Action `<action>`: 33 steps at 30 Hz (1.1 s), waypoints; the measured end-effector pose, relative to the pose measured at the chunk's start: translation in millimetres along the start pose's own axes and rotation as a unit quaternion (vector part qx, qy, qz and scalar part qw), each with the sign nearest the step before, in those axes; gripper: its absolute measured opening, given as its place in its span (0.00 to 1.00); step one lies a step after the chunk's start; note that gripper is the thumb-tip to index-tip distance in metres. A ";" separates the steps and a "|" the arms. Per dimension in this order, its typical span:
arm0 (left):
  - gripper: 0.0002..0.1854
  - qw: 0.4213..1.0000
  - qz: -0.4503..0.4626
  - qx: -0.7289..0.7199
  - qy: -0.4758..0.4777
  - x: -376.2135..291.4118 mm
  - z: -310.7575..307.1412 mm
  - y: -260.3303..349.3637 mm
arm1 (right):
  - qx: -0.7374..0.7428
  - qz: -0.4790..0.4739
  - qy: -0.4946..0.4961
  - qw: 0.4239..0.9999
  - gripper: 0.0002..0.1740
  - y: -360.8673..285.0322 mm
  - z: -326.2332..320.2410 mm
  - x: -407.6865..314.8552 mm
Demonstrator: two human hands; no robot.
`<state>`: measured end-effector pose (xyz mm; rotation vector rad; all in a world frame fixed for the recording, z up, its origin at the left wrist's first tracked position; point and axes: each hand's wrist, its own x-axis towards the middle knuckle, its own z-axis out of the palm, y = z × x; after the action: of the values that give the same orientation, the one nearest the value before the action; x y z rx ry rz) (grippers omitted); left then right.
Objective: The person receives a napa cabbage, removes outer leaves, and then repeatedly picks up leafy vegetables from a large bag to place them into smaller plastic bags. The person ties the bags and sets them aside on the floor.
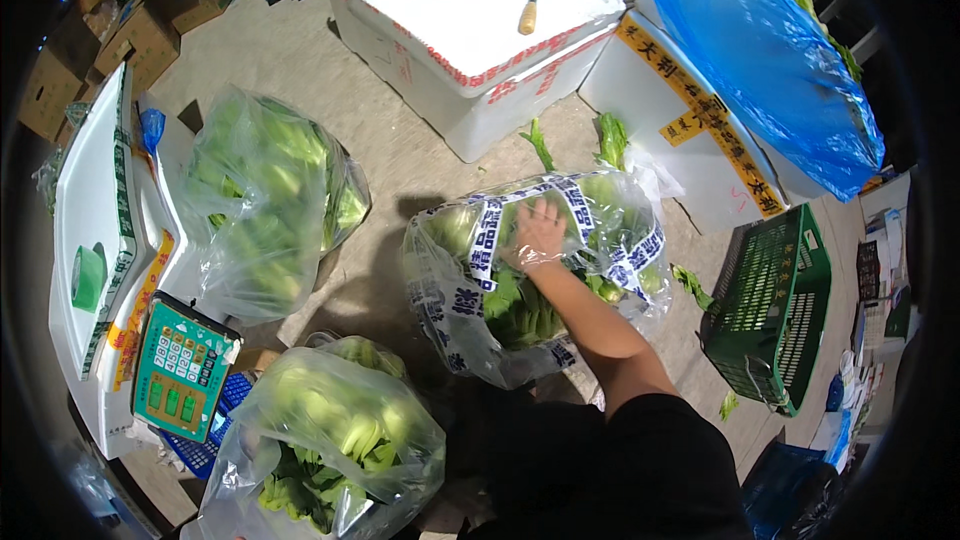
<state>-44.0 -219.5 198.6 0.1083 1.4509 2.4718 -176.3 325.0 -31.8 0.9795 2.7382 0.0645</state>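
Observation:
My right hand [541,229] reaches into a clear plastic bag [461,322] printed with dark blue writing. Its fingers are spread over the leafy green vegetables [517,307] inside, and a fold of film lies across the wrist. Whether the fingertips grip a stalk is hard to see. My left hand is not plainly in view. Low on the left, close to my body, stands a clear bag of bok choy [360,427], pale stems up and dark leaves below. Another full bag of greens [262,187] rests on the concrete floor farther left.
A white foam box [420,30] ahead carries a wooden-handled curved knife [529,7]. Blue plastic film [765,52] covers a taped foam box at right. A green crate [772,315] stands right; a scale's keypad panel [184,367] is left. Loose leaves [691,286] litter the floor.

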 end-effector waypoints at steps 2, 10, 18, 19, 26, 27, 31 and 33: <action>0.50 1.000 -0.008 -0.006 -0.003 2.6 -4.5 -2.1 | -0.032 -0.081 0.002 0.996 0.54 3.4 -14.6 7.4; 0.50 1.000 -0.017 -0.008 -0.017 10.2 -5.6 -4.1 | -0.011 -0.323 -0.046 0.945 0.55 -1.4 -4.9 94.9; 0.50 1.000 -0.018 0.019 0.001 4.6 -9.2 -4.1 | 0.000 -0.248 0.002 0.969 0.27 2.0 45.8 88.6; 0.50 0.999 -0.026 0.042 0.019 2.1 -9.5 -3.5 | 0.047 -0.188 0.018 0.981 0.28 -7.7 45.1 86.7; 0.49 0.999 -0.021 0.019 -0.013 14.5 -1.2 2.6 | 0.658 -0.030 -0.153 0.737 0.29 2.6 151.2 149.5; 0.49 0.999 -0.024 0.030 0.000 8.9 -0.7 0.5 | 0.551 -0.125 -0.148 0.811 0.27 -7.5 125.7 135.1; 0.50 1.000 -0.025 -0.003 -0.010 8.8 -2.2 -4.6 | 0.555 -0.150 -0.140 0.806 0.22 1.0 81.1 112.2; 0.50 1.000 -0.027 -0.001 -0.007 10.1 -1.6 -4.0 | 0.447 -0.141 -0.053 0.882 0.22 7.2 87.3 104.1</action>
<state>-53.2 -216.3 193.6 0.0852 1.4268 2.4245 -229.5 393.1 -136.9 0.6782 2.7404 -1.3530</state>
